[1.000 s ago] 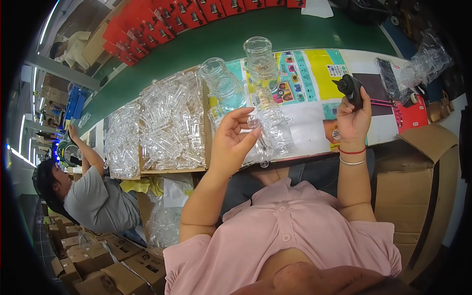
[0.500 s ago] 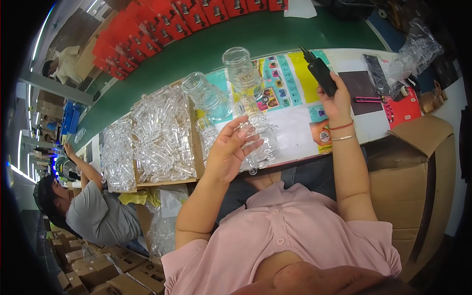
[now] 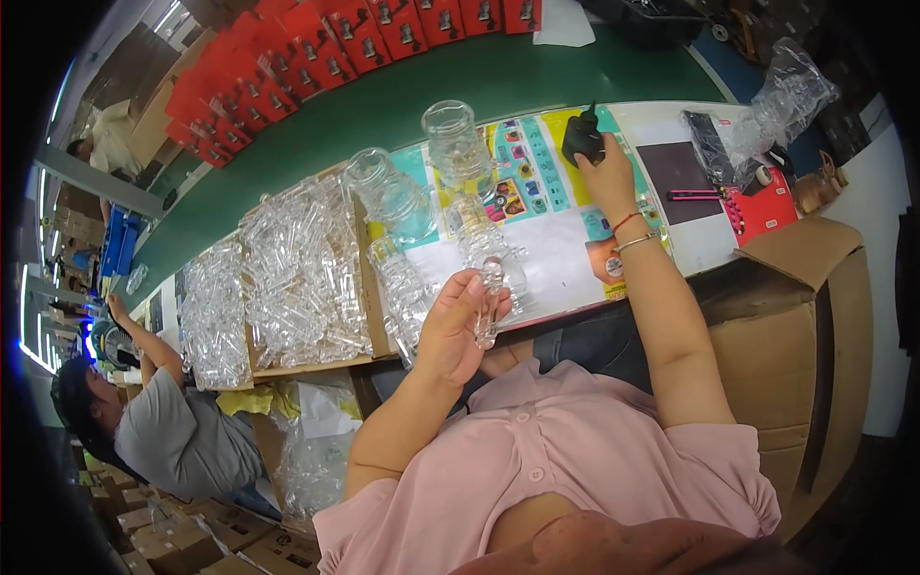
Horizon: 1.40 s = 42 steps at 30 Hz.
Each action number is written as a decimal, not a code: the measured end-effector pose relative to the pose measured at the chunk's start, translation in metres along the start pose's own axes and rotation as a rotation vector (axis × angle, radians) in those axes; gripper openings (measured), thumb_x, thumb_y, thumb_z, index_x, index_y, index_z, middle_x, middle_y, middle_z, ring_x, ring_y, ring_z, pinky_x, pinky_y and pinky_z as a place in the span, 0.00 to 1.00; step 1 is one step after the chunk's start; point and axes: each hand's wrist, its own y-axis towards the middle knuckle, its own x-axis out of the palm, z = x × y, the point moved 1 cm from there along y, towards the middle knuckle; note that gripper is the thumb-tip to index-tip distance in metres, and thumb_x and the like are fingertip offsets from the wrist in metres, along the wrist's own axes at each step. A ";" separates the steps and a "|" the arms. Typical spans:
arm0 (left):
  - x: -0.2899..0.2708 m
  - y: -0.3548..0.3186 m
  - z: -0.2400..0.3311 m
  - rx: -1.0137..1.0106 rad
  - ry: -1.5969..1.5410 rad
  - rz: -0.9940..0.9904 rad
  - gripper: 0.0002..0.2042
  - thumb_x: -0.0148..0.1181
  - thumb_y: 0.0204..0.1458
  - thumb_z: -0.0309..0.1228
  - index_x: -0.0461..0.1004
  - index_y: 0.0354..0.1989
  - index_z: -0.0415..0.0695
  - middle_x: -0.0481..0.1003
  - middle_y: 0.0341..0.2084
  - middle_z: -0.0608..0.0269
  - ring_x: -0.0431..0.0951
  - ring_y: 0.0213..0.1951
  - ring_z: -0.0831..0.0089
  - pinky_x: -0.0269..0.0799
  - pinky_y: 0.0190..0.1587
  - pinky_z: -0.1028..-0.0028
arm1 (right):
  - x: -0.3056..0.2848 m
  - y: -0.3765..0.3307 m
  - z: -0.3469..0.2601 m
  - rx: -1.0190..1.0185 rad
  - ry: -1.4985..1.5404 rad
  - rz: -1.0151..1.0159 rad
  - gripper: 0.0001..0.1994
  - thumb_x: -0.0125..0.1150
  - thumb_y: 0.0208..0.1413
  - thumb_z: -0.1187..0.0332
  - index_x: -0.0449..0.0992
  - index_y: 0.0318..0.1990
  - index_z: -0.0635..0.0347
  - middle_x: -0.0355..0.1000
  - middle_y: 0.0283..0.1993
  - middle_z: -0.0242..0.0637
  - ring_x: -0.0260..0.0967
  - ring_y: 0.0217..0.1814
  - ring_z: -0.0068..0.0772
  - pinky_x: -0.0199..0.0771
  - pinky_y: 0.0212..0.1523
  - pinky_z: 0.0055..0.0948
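My left hand (image 3: 454, 333) pinches a small clear glass tube piece (image 3: 487, 324) at the table's near edge. In my right hand (image 3: 609, 178) is a black squeeze bottle (image 3: 581, 141) with a narrow nozzle, held above the colourful printed sheet. Large clear glass vessels stand in front of me: one at the back (image 3: 450, 144) and another to its left (image 3: 388, 192). More clear glass pieces lie nearer, one between the left hand and the box (image 3: 402, 283) and others just beyond the held piece (image 3: 476, 230).
Cardboard boxes full of small clear tubes (image 3: 305, 278) stand at left. Rows of red boxes (image 3: 355, 38) line the green surface behind. A pink-black cutter (image 3: 695, 195) and plastic wrap (image 3: 781, 105) lie at right, by an open carton (image 3: 776, 355). A co-worker (image 3: 182, 431) sits at left.
My left hand, spread before, has closed on the small glass piece. The right hand has moved left with the black bottle, whose body now points more toward the back.
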 end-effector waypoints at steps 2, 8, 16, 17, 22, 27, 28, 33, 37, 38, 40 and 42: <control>0.002 0.002 -0.002 -0.024 -0.001 0.029 0.07 0.53 0.51 0.29 0.65 0.37 0.43 0.72 0.30 0.60 0.74 0.35 0.71 0.73 0.39 0.73 | -0.003 -0.005 -0.001 -0.017 -0.003 -0.008 0.25 0.61 0.43 0.68 0.61 0.49 0.66 0.69 0.40 0.49 0.68 0.42 0.41 0.66 0.43 0.31; 0.004 -0.002 -0.008 -0.014 -0.018 -0.045 0.05 0.54 0.50 0.28 0.65 0.31 0.43 0.72 0.27 0.61 0.73 0.32 0.73 0.71 0.34 0.76 | -0.043 -0.075 -0.048 -0.340 0.643 -0.002 0.23 0.56 0.50 0.67 0.59 0.51 0.67 0.63 0.47 0.44 0.61 0.50 0.35 0.57 0.53 0.32; -0.001 -0.001 -0.001 0.518 0.992 -0.140 0.12 0.60 0.45 0.31 0.69 0.34 0.37 0.69 0.39 0.52 0.67 0.46 0.63 0.61 0.51 0.67 | -0.033 -0.139 -0.086 0.054 1.187 -0.489 0.18 0.50 0.55 0.67 0.59 0.49 0.66 0.67 0.37 0.41 0.67 0.41 0.32 0.66 0.51 0.32; -0.002 0.001 0.006 0.518 0.992 -0.144 0.12 0.60 0.45 0.31 0.69 0.34 0.37 0.69 0.39 0.52 0.67 0.46 0.63 0.61 0.51 0.67 | -0.030 -0.134 -0.078 0.299 1.319 -0.331 0.17 0.49 0.55 0.66 0.59 0.49 0.65 0.68 0.36 0.41 0.68 0.38 0.31 0.68 0.49 0.32; -0.002 0.015 0.013 0.652 2.348 0.190 0.28 0.54 0.46 0.48 0.68 0.42 0.31 0.63 0.48 0.41 0.55 0.56 0.48 0.51 0.56 0.57 | 0.010 -0.132 -0.038 0.722 1.405 -0.292 0.13 0.49 0.56 0.61 0.64 0.41 0.61 0.68 0.37 0.41 0.66 0.33 0.26 0.70 0.43 0.29; 0.000 0.028 -0.008 0.548 2.290 0.188 0.35 0.50 0.46 0.53 0.62 0.48 0.28 0.62 0.49 0.39 0.54 0.57 0.47 0.49 0.56 0.54 | 0.017 -0.130 -0.032 0.726 1.511 -0.337 0.13 0.45 0.57 0.58 0.65 0.41 0.58 0.68 0.40 0.40 0.66 0.39 0.27 0.69 0.37 0.26; 0.000 0.030 -0.013 0.540 2.202 0.210 0.35 0.50 0.46 0.53 0.61 0.49 0.28 0.62 0.49 0.39 0.55 0.56 0.48 0.50 0.56 0.53 | 0.016 -0.130 -0.033 0.753 1.529 -0.331 0.13 0.46 0.57 0.58 0.66 0.41 0.58 0.69 0.41 0.39 0.65 0.41 0.27 0.69 0.37 0.25; 0.011 0.027 -0.016 0.580 2.015 0.080 0.33 0.57 0.43 0.47 0.61 0.49 0.30 0.63 0.47 0.42 0.60 0.53 0.51 0.53 0.54 0.56 | 0.003 -0.136 -0.033 0.750 1.611 -0.272 0.14 0.46 0.57 0.58 0.66 0.42 0.58 0.69 0.42 0.38 0.65 0.44 0.26 0.69 0.37 0.24; 0.011 0.013 -0.013 0.934 1.614 -0.054 0.36 0.68 0.32 0.39 0.62 0.49 0.31 0.63 0.46 0.47 0.62 0.50 0.54 0.58 0.52 0.63 | -0.032 -0.137 -0.054 0.593 1.689 -0.227 0.16 0.45 0.57 0.55 0.66 0.44 0.58 0.69 0.41 0.35 0.66 0.42 0.27 0.69 0.39 0.27; 0.008 0.007 -0.012 0.882 1.540 -0.056 0.42 0.72 0.27 0.38 0.58 0.53 0.34 0.63 0.47 0.49 0.62 0.50 0.57 0.59 0.51 0.64 | -0.040 -0.139 -0.060 0.510 1.738 -0.267 0.17 0.44 0.57 0.55 0.66 0.44 0.58 0.69 0.40 0.35 0.67 0.41 0.27 0.69 0.41 0.29; 0.012 -0.007 -0.012 0.917 1.320 -0.051 0.44 0.73 0.26 0.37 0.56 0.54 0.34 0.63 0.47 0.50 0.62 0.50 0.60 0.59 0.51 0.64 | -0.053 -0.143 -0.081 0.498 1.786 -0.336 0.17 0.43 0.57 0.55 0.65 0.45 0.58 0.69 0.39 0.35 0.67 0.41 0.27 0.68 0.44 0.30; 0.017 -0.016 -0.011 0.939 1.099 -0.046 0.46 0.74 0.25 0.36 0.53 0.55 0.35 0.63 0.47 0.51 0.62 0.50 0.63 0.60 0.51 0.64 | -0.054 -0.146 -0.088 0.463 1.893 -0.425 0.18 0.40 0.58 0.55 0.64 0.46 0.60 0.70 0.39 0.38 0.68 0.41 0.30 0.64 0.52 0.34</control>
